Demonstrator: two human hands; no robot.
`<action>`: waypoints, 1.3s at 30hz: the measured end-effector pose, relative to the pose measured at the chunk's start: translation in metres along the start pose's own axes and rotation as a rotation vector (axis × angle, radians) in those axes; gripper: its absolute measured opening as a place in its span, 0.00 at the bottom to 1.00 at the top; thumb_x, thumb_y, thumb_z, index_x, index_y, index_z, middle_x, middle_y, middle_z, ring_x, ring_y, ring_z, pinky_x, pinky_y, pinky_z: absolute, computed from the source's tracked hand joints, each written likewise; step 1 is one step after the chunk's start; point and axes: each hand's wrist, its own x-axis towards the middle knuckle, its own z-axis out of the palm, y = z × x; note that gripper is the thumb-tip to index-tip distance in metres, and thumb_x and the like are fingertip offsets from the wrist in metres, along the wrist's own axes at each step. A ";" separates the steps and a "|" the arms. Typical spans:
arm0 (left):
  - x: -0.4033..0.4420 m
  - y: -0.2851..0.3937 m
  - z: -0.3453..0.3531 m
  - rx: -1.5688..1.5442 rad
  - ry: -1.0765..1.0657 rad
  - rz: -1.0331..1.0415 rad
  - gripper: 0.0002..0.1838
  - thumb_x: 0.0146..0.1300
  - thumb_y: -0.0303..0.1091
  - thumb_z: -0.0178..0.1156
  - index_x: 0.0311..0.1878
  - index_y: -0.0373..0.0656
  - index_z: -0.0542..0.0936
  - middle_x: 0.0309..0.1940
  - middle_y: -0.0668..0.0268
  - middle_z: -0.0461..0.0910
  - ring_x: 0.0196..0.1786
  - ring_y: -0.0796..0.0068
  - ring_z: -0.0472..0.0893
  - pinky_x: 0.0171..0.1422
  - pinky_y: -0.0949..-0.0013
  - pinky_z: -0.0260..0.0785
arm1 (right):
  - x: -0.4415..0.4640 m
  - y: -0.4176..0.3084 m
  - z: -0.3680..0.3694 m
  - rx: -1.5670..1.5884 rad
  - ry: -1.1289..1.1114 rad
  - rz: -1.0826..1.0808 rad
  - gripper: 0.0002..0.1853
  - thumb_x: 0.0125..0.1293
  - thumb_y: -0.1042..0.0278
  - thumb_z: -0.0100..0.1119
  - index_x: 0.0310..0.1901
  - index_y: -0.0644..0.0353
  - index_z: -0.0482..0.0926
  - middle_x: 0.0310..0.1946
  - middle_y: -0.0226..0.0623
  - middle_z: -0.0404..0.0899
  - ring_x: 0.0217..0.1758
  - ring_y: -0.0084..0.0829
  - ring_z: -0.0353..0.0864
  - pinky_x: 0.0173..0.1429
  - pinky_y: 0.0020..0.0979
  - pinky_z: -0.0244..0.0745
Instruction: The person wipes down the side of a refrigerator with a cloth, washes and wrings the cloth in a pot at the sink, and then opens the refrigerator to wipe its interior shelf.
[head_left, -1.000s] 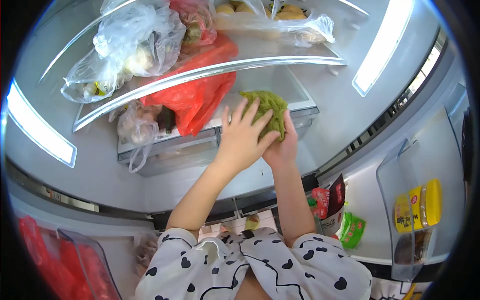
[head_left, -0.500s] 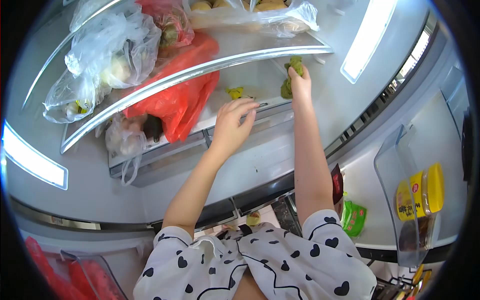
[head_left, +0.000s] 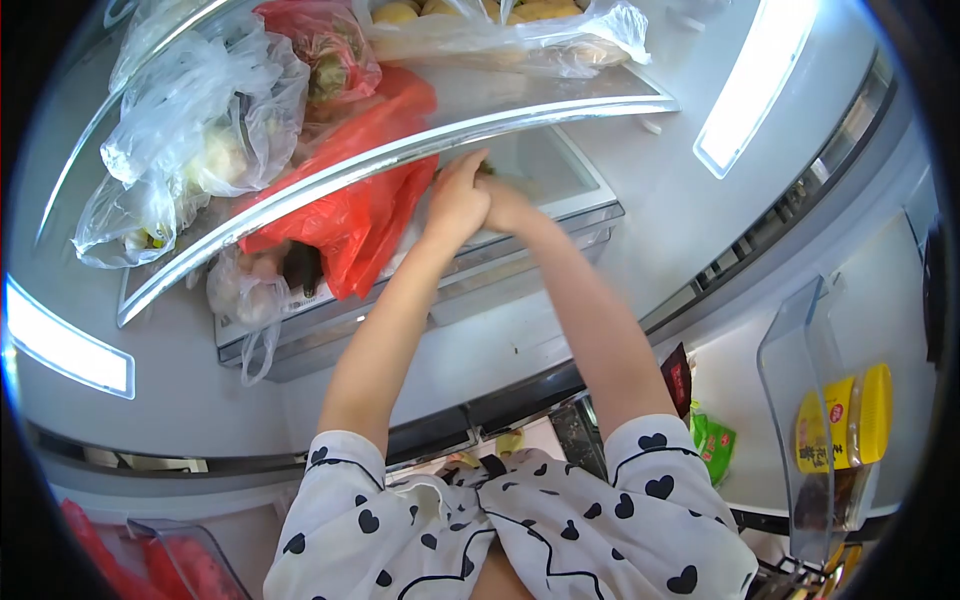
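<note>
Under the upper glass shelf of an open fridge, my hands meet above the lower shelf. My left hand is closed, its fingers bent; what they hold, if anything, is hidden. Pressed against it, my right hand is blurred and closed. A small dark green bit of the crumpled cloth shows at its fingers; the rest is covered. A red plastic bag hangs just left of my left hand. The small yellow-green scrap seen earlier is hidden behind my hands.
The upper shelf's bright front edge curves above my wrists. On that shelf lie clear bags and a bag of round yellowish produce. A small tied bag sits lower left. The right door holds a yellow-lidded jar.
My right hand has swung left with the green cloth, from the shelf's right side to my left hand. My left hand has moved slightly up and curled its fingers.
</note>
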 end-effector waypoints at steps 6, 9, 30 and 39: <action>0.007 -0.007 -0.005 0.045 -0.162 -0.154 0.23 0.65 0.39 0.44 0.60 0.41 0.74 0.59 0.49 0.73 0.62 0.51 0.72 0.66 0.61 0.61 | 0.004 -0.008 0.018 -0.420 0.004 0.082 0.30 0.62 0.55 0.49 0.66 0.54 0.65 0.66 0.42 0.65 0.70 0.42 0.63 0.73 0.49 0.52; 0.010 -0.041 0.030 -0.071 -0.171 -0.128 0.27 0.69 0.47 0.38 0.65 0.41 0.70 0.63 0.51 0.69 0.66 0.51 0.68 0.70 0.60 0.57 | 0.008 0.030 -0.015 -0.422 0.054 0.202 0.32 0.62 0.52 0.49 0.68 0.54 0.62 0.69 0.41 0.61 0.73 0.40 0.57 0.74 0.52 0.48; 0.029 -0.009 -0.009 0.304 -0.222 -0.210 0.29 0.52 0.23 0.48 0.62 0.36 0.68 0.60 0.43 0.69 0.66 0.47 0.65 0.68 0.58 0.59 | 0.077 0.040 0.003 -0.162 0.078 -0.024 0.22 0.61 0.63 0.51 0.55 0.62 0.75 0.57 0.54 0.73 0.59 0.50 0.73 0.62 0.43 0.68; 0.102 -0.027 0.029 0.399 -0.326 -0.089 0.21 0.61 0.30 0.53 0.58 0.41 0.73 0.60 0.46 0.71 0.64 0.50 0.69 0.68 0.56 0.60 | 0.136 0.104 -0.024 -0.561 0.173 -0.053 0.21 0.65 0.59 0.49 0.59 0.54 0.73 0.63 0.46 0.69 0.67 0.42 0.66 0.68 0.39 0.62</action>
